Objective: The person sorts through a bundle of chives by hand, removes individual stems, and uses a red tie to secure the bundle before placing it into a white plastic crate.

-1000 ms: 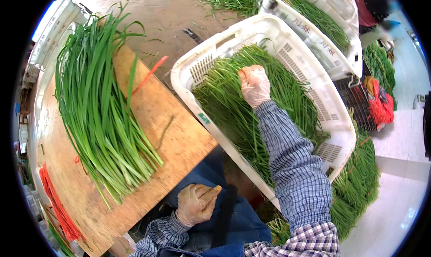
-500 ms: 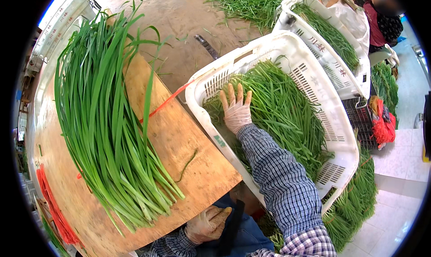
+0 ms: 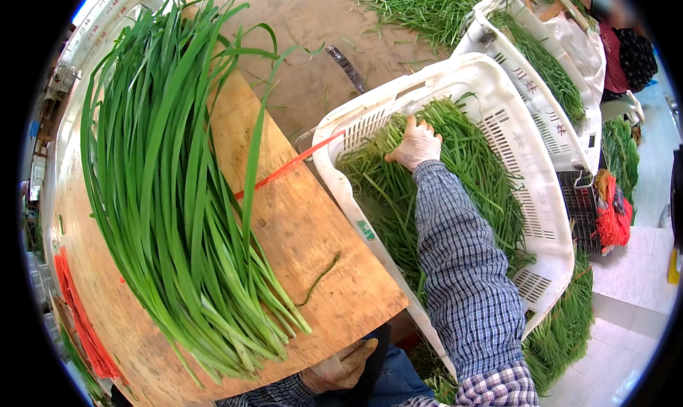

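Note:
My right hand (image 3: 416, 149), in a thin clear glove, reaches into a white slatted plastic crate (image 3: 546, 215). Its fingers curl down around the loose garlic chives (image 3: 466, 183) inside, and the fingertips are partly buried in leaves. My left hand (image 3: 341, 368), also gloved, is low by my lap beside the table's near edge. Its fingers are bent together, and the palm side is hidden. A long bundle of garlic chives (image 3: 171, 186) lies across the wooden table (image 3: 341, 261), pale stems toward me. A red tie strip (image 3: 288, 167) runs out from under the bundle toward the crate.
More red strips (image 3: 85, 321) lie at the table's left edge. Another white crate of greens (image 3: 530, 80) stands behind mine, near a person (image 3: 626, 58). Chives are heaped on the floor (image 3: 420, 12) and to the crate's right (image 3: 562, 343). A black strip (image 3: 346, 69) lies on the floor.
My right hand has gone from spread flat over the chives to curled into them. The whole view has shifted slightly. My left hand stays low by the table edge.

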Motion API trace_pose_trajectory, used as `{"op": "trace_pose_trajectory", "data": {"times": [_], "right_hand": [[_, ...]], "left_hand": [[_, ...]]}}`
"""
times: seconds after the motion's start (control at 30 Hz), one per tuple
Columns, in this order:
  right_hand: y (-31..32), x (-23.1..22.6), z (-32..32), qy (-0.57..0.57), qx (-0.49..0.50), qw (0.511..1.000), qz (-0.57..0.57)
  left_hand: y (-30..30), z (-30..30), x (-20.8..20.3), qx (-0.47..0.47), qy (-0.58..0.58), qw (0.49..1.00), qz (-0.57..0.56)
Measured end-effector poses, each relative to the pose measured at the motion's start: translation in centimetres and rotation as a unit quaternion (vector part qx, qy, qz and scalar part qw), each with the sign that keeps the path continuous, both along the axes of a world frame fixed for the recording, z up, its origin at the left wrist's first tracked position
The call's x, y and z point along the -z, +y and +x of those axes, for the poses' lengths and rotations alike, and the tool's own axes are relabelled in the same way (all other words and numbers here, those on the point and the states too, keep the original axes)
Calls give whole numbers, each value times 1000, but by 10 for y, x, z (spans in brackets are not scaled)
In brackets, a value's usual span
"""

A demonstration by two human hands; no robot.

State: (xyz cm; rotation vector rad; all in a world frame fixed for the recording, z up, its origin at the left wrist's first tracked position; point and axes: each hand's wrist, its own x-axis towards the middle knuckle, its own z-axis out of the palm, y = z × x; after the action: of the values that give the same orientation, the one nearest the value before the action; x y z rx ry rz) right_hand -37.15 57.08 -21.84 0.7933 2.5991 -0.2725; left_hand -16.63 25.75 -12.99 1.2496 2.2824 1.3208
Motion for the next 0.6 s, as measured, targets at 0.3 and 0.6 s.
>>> {"op": "trace_pose_trajectory", "data": {"times": [0.3, 0.6], "right_hand": [[-12, 28, 2, 109, -85, 980, 142], [-55, 60, 19, 110, -122, 971, 171]], "left_hand": [[-5, 3, -5, 11, -52, 998, -43], [-2, 0, -6, -15, 62, 997, -40]]}}
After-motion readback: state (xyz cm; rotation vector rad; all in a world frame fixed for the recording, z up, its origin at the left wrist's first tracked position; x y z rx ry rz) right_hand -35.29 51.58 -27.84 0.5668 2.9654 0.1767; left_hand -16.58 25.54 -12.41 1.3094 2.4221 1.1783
